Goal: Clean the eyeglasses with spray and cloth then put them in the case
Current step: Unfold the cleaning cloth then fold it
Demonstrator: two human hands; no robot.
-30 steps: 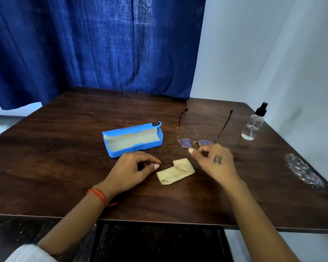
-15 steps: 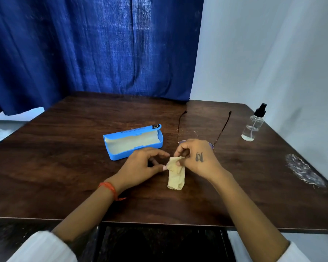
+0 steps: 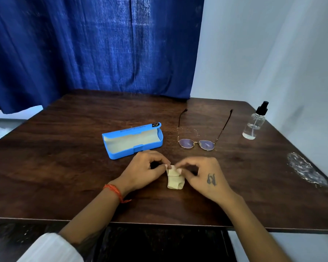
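Dark wood table (image 3: 64,167), blue curtain (image 3: 83,44) behind; left hand (image 3: 140,171), right hand (image 3: 203,176) pinch cloth (image 3: 174,179).

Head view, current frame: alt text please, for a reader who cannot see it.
Both hands, left hand and right hand, pinch a folded yellow cloth on a dark wooden table. Beyond lie an open blue case, unfolded eyeglasses and a spray bottle.

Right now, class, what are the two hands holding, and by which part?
Both the left hand and right hand pinch the small folded beige cloth at its top edge.
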